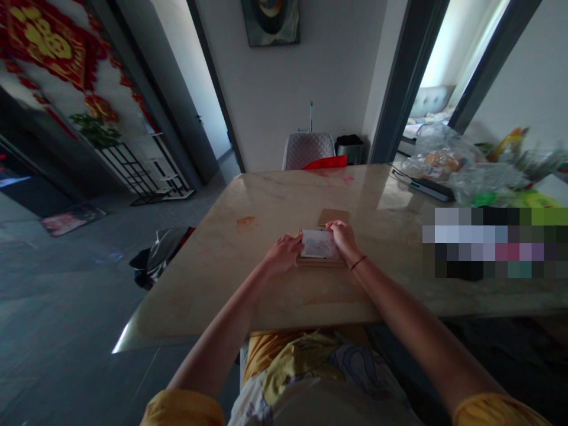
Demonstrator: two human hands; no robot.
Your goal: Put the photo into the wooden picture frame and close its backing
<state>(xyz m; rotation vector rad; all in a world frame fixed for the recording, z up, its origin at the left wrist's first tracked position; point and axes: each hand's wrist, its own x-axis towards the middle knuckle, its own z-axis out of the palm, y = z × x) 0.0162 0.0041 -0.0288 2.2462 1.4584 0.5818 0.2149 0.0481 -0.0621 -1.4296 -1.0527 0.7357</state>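
Left hand (283, 252) and right hand (343, 239) hold a pale, flat rectangular panel (316, 244), frame centre.
Both half-curled at opposite edges.

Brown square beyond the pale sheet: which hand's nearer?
Right. The right hand is just in front of the brown square, overlapping it in view; the left hand is farther, at the left edge of the pale sheet.

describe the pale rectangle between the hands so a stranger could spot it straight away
On the beige table, find the left hand and right hand. Between them, on a brown base, is a pale rectangle with faint grey markings. Its whitish face sets it apart from the plain brown piece just beyond.
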